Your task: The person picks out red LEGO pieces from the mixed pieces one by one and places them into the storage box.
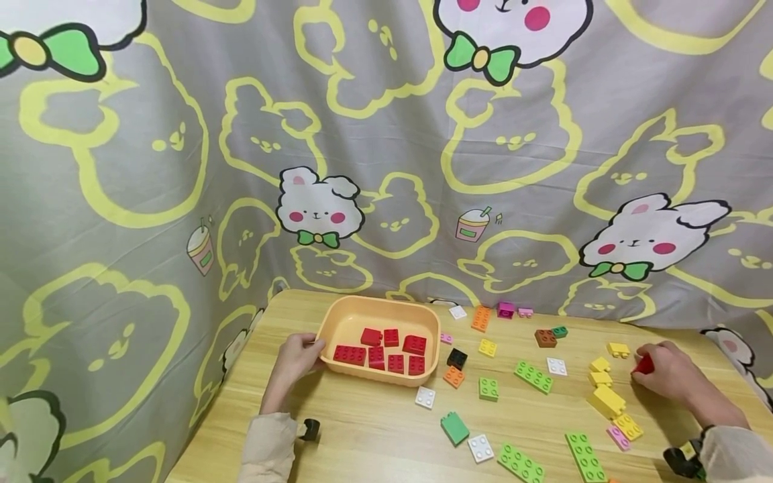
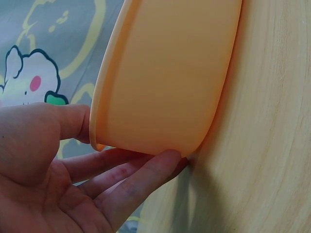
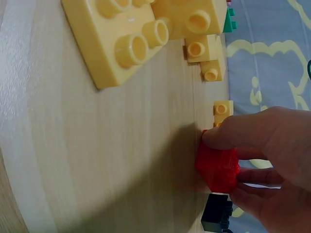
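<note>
At the left, my left hand point(image 1: 294, 365) grips the near-left corner of a pale orange plastic bin point(image 1: 377, 375). In the left wrist view the thumb lies at its rim and the fingers lie against the outer wall point(image 2: 165, 77). Inside the bin are several red toy bricks point(image 1: 349, 355). Over on the right side of the table, my right hand point(image 1: 669, 376) pinches a red brick point(image 3: 217, 167) between thumb and fingers. Its palm side is hidden in the head view. Yellow bricks point(image 1: 606, 401) lie just left of that hand, and a black brick point(image 3: 216, 212) shows beside the red one.
Loose bricks are scattered over the wooden table point(image 1: 362, 429): lime green point(image 1: 533, 376), white point(image 1: 480, 448), orange point(image 1: 480, 318), brown point(image 1: 545, 337) and magenta point(image 1: 506, 309) ones among them. A patterned grey cloth point(image 1: 398, 154) hangs along the back and left edges.
</note>
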`<state>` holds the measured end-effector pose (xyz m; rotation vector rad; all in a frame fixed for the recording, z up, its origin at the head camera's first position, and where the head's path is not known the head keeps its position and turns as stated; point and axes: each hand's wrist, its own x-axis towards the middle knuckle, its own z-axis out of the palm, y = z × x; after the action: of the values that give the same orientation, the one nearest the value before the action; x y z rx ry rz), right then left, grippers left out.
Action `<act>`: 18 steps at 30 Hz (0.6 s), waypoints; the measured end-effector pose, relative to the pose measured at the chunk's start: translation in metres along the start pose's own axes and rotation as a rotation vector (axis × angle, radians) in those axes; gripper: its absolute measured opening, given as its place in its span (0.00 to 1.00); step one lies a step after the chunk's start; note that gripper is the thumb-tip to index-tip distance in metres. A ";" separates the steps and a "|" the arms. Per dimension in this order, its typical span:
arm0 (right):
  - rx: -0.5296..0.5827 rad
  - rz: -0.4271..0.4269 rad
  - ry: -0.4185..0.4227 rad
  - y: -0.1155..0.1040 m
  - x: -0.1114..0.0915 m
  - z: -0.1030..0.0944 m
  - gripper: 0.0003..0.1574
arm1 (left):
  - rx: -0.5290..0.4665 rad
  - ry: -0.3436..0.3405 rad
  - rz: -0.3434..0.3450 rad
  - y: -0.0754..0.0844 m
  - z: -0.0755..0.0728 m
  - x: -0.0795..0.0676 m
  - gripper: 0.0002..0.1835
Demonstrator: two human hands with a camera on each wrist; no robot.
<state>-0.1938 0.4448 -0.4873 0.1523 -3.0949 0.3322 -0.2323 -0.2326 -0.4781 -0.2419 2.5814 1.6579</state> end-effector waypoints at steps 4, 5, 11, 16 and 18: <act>0.003 -0.002 -0.003 0.000 -0.001 -0.004 0.29 | -0.002 -0.007 0.005 0.000 0.000 0.000 0.19; 0.007 0.000 -0.003 -0.001 -0.001 -0.006 0.29 | -0.004 -0.009 0.006 0.000 -0.001 0.000 0.19; 0.004 -0.028 0.056 -0.015 -0.003 -0.017 0.31 | -0.012 -0.017 0.001 -0.002 -0.001 -0.001 0.19; -0.024 -0.071 0.115 -0.039 -0.004 -0.028 0.32 | 0.001 -0.020 0.006 -0.001 -0.001 -0.003 0.19; -0.033 -0.083 0.124 -0.049 -0.004 -0.033 0.32 | 0.004 -0.020 0.006 0.001 -0.001 -0.003 0.19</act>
<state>-0.1846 0.4040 -0.4451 0.2479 -2.9594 0.2759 -0.2291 -0.2332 -0.4764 -0.2161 2.5735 1.6487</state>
